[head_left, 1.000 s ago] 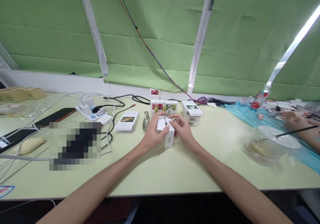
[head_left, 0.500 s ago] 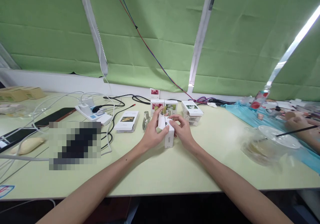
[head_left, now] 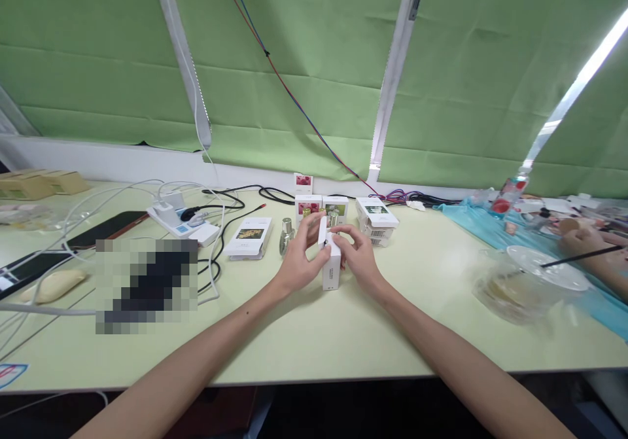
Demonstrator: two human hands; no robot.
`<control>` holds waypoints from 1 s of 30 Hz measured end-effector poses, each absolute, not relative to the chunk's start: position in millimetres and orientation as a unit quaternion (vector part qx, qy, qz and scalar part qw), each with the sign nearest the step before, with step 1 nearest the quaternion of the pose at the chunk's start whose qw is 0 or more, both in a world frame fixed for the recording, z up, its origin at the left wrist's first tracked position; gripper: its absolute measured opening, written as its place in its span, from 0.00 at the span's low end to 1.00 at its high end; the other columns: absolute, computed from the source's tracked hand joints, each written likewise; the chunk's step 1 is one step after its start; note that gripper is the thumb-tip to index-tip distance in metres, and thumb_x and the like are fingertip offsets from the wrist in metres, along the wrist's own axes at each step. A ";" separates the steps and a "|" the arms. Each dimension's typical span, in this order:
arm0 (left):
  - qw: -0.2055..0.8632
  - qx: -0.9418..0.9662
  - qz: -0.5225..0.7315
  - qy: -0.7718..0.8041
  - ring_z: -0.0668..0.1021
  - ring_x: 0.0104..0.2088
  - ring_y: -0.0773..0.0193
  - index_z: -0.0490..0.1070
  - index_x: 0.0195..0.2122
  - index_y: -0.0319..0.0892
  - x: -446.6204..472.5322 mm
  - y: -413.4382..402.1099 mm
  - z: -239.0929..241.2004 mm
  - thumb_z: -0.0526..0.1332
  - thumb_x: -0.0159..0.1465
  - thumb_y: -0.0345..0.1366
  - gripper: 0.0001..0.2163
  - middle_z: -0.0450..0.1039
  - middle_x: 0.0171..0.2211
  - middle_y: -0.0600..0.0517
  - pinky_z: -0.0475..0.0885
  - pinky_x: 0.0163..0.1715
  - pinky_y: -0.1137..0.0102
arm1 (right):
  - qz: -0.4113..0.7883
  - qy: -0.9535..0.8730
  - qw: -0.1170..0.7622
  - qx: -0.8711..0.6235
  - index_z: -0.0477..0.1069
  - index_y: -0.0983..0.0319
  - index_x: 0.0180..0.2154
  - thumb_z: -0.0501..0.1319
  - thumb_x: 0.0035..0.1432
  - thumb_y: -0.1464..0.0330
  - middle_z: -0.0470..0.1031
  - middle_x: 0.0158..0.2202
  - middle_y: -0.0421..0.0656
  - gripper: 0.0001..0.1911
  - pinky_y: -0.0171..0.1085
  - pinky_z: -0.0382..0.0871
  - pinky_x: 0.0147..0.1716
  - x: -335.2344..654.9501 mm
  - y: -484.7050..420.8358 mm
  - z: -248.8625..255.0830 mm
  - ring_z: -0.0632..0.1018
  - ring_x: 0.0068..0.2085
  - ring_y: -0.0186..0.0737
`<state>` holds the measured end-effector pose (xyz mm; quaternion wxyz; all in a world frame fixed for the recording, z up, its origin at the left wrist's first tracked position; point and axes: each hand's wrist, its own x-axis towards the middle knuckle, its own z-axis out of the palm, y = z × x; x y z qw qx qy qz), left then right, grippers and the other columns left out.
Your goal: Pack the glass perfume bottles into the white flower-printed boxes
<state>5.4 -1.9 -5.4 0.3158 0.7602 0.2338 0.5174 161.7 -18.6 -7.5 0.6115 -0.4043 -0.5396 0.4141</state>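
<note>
White card forms the small carton [head_left: 331, 273] that stands upright on the table [head_left: 304, 347], in front of the person and between both hands. The left hand [head_left: 301, 259] grasps it from the left, thumb at the top edge and fingers up behind the lid [head_left: 322, 231], which stands raised on that side. The right hand [head_left: 360, 256] grasps the carton from the right, its bent fingers gathered at the top; what the fingertips press there is too small to tell. Just beyond the left hand stands a glass bottle [head_left: 286, 238] with a shiny cap, and further caps show behind the fingers. Two picture boxes [head_left: 308, 202] stand side by side behind these. A flat box [head_left: 250, 239] with a yellow flower picture lies to the left, and another box [head_left: 377, 220] sits to the right, near the right hand. Further left are a power strip [head_left: 171, 220] and tangled cables [head_left: 216, 288]. Well to the right, a lidded tub [head_left: 520, 288] stands near a blue sheet [head_left: 471, 222], with a co-worker's hand [head_left: 581, 241] beyond.
</note>
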 end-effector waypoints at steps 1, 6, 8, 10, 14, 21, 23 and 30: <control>0.318 0.760 0.516 0.234 0.70 0.65 0.49 0.56 0.63 0.47 5.2 -1.8 -5.3 0.62 0.65 0.36 0.26 0.65 0.66 0.41 0.70 0.63 0.54 | 0.413 -0.540 0.613 -0.402 0.74 0.58 0.38 0.65 0.55 0.56 0.71 0.24 0.36 0.14 0.34 0.63 0.13 161.7 -18.5 -7.3 0.68 0.16 0.32; 0.328 0.755 0.516 0.235 0.71 0.64 0.48 0.58 0.60 0.46 4.4 -1.6 -4.8 0.62 0.64 0.36 0.24 0.65 0.66 0.40 0.71 0.61 0.50 | 0.407 -0.542 0.620 -0.395 0.73 0.59 0.38 0.64 0.56 0.57 0.78 0.36 0.40 0.13 0.34 0.63 0.11 161.1 -19.0 -7.6 0.67 0.15 0.28; 0.328 0.755 0.516 0.237 0.72 0.64 0.47 0.59 0.59 0.47 4.3 -2.1 -3.6 0.62 0.64 0.36 0.23 0.66 0.65 0.40 0.71 0.60 0.48 | 0.406 -0.544 0.622 -0.391 0.74 0.59 0.39 0.63 0.58 0.57 0.78 0.34 0.39 0.13 0.34 0.62 0.10 160.9 -19.2 -8.5 0.66 0.14 0.28; 0.326 0.757 0.514 0.238 0.73 0.63 0.48 0.60 0.59 0.47 4.5 -2.8 -2.1 0.62 0.64 0.37 0.22 0.69 0.64 0.42 0.72 0.59 0.47 | 0.403 -0.545 0.625 -0.388 0.74 0.59 0.38 0.63 0.58 0.57 0.77 0.33 0.39 0.13 0.34 0.61 0.10 160.6 -19.5 -8.9 0.66 0.14 0.28; 0.313 0.765 0.510 0.236 0.75 0.60 0.51 0.64 0.61 0.45 4.8 -3.0 -1.1 0.61 0.66 0.37 0.22 0.69 0.63 0.42 0.72 0.61 0.53 | 0.408 -0.538 0.626 -0.391 0.73 0.58 0.37 0.63 0.58 0.57 0.75 0.28 0.37 0.12 0.34 0.61 0.10 160.1 -20.6 -7.8 0.65 0.14 0.29; 0.293 0.773 0.508 0.242 0.71 0.65 0.51 0.72 0.59 0.44 2.7 1.3 -5.6 0.60 0.67 0.38 0.19 0.67 0.65 0.44 0.70 0.64 0.57 | 0.404 -0.544 0.624 -0.388 0.72 0.58 0.38 0.63 0.59 0.55 0.72 0.25 0.35 0.14 0.34 0.59 0.10 160.6 -19.4 -9.0 0.64 0.13 0.28; 0.286 0.776 0.508 0.241 0.69 0.66 0.50 0.73 0.58 0.44 2.3 1.7 -5.4 0.60 0.66 0.36 0.19 0.69 0.63 0.45 0.68 0.65 0.56 | 0.402 -0.546 0.627 -0.383 0.72 0.58 0.38 0.63 0.59 0.55 0.71 0.25 0.34 0.14 0.34 0.58 0.10 160.7 -18.5 -10.2 0.64 0.13 0.28; 0.262 0.778 0.507 0.261 0.72 0.64 0.50 0.78 0.54 0.47 1.2 0.0 0.1 0.59 0.64 0.33 0.18 0.73 0.61 0.48 0.66 0.66 0.52 | 0.401 -0.548 0.624 -0.386 0.71 0.58 0.37 0.62 0.61 0.55 0.66 0.21 0.32 0.13 0.34 0.58 0.12 161.2 -19.0 -10.6 0.62 0.13 0.29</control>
